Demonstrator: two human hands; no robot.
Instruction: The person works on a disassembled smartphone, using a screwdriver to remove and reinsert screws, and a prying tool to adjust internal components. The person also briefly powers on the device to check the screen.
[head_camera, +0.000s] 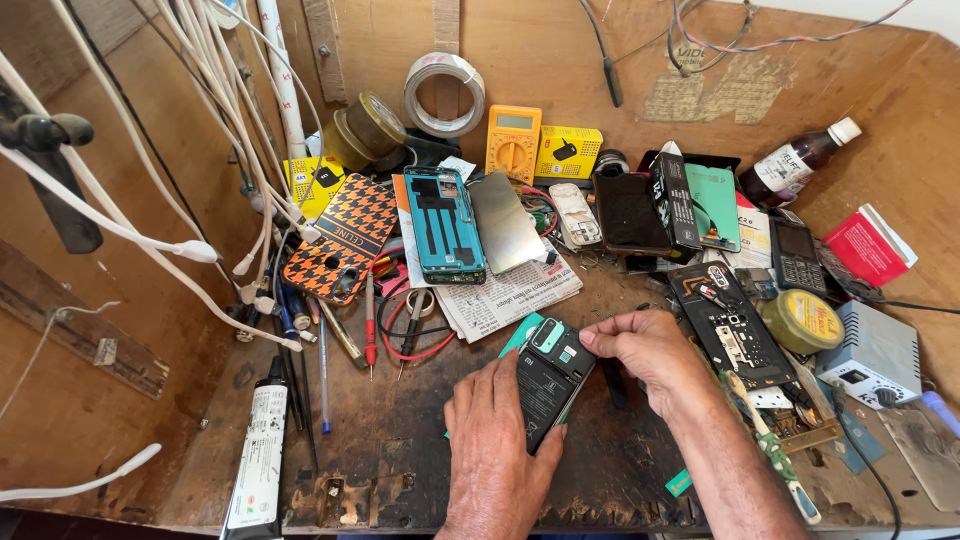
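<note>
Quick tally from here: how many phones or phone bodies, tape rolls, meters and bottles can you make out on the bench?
Phones or phone bodies: 5, namely the opened phone under the left hand and right hand, teal frame, white keypad phone, black keypad phone, stripped phone
Tape rolls: 3
Multimeters: 1, yellow
Bottles: 1, brown
Total: 10

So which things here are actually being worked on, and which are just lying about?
In hand:
- opened dark phone, held on the bench
- left hand, pressing its lower end
- right hand, fingertips at its top edge

Lying about:
- yellow multimeter
- teal phone frame
- tape roll
- brown bottle
- red-handled screwdriver
</note>
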